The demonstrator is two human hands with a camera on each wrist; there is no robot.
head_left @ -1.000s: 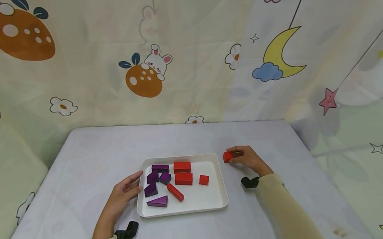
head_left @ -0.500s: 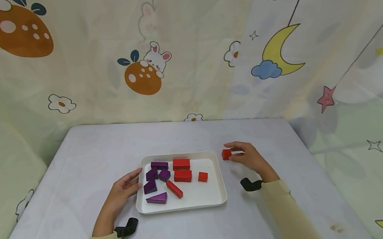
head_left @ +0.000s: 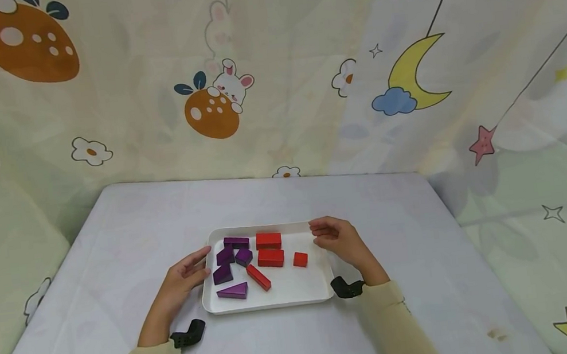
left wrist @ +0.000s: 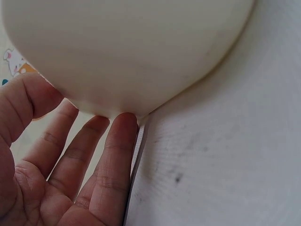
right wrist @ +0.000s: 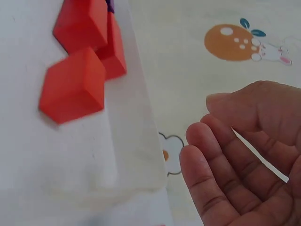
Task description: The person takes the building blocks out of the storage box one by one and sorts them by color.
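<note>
A white tray [head_left: 290,293] holds several purple blocks [head_left: 232,291] on its left side. Right of them are two red rectangular blocks [head_left: 270,258], a thin red stick block [head_left: 258,277] and a small red cube [head_left: 300,259]. My left hand [head_left: 178,285] touches the tray's left end with extended fingers; in the left wrist view its fingertips [left wrist: 123,123] meet the outer wall. My right hand [head_left: 341,244], fingers loosely bent and holding nothing, is by the tray's right rim. A red sliver [right wrist: 162,225] shows at the right wrist view's bottom edge.
The table [head_left: 260,352] has a white cloth over it. A printed fabric backdrop [head_left: 294,83] rises behind and along both sides. Black wrist devices [head_left: 188,333] are worn on both arms.
My right hand has let go of the red cube outside the tray and moved left to the tray's right rim. That cube is now out of sight in the head view. My left hand stays put.
</note>
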